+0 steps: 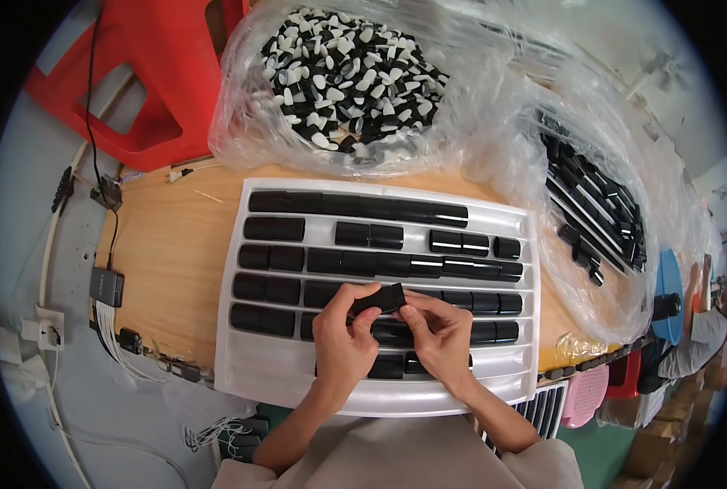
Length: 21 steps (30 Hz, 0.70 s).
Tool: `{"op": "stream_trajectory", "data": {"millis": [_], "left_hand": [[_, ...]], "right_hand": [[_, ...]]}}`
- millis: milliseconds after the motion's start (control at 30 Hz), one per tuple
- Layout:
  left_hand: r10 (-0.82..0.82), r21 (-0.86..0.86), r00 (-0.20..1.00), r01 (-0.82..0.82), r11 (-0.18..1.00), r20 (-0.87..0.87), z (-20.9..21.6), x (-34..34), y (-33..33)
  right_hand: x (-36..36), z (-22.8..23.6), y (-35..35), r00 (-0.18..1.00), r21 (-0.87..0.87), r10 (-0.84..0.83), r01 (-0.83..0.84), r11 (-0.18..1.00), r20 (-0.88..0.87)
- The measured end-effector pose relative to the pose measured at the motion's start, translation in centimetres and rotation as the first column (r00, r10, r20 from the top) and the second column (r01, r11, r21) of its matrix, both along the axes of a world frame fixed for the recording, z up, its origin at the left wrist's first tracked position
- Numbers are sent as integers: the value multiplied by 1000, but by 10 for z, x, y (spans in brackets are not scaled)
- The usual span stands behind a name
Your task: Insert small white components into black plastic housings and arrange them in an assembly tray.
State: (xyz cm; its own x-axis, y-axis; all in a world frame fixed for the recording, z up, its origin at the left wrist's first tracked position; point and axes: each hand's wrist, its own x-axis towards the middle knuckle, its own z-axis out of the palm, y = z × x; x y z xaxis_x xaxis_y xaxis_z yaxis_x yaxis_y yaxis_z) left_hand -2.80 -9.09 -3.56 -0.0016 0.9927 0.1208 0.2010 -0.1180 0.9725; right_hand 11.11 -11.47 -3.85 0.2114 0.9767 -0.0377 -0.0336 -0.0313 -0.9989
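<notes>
Over the white tray (233, 367), both hands hold one short black tube-like piece (381, 300). The fingers and thumb of my left hand (343, 342) are closed round its left part. My right hand (445, 338) pinches its right end between thumb and fingers. Beneath and around them, black cylinders (270, 319) lie end to end in the tray's long grooves, with gaps in some rows. My hands hide parts of the lower rows.
Behind the tray, a clear plastic bag (241, 106) holds a heap of small black and white parts (355, 81). Another bag with black tubes (592, 196) lies at right. A red plastic stool (152, 49) is at far left, near a black power box (107, 287) with cables.
</notes>
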Motion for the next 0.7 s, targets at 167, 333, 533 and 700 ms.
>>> {"op": "stream_trajectory", "data": {"millis": [167,333,533,700], "left_hand": [[-192,-192,967,223,956,169,15,-4,-10],[-277,-137,944,303,943,179,27,11,-19],[-256,-120,960,269,956,114,23,16,-20],[-281,-139,953,295,945,113,30,18,-13]], "right_hand": [[33,26,29,924,-99,159,-205,974,-347],[16,32,43,746,-186,339,-521,833,-573],[15,31,41,859,-227,300,-417,880,-415],[20,25,40,823,-133,301,-408,904,-482]]}}
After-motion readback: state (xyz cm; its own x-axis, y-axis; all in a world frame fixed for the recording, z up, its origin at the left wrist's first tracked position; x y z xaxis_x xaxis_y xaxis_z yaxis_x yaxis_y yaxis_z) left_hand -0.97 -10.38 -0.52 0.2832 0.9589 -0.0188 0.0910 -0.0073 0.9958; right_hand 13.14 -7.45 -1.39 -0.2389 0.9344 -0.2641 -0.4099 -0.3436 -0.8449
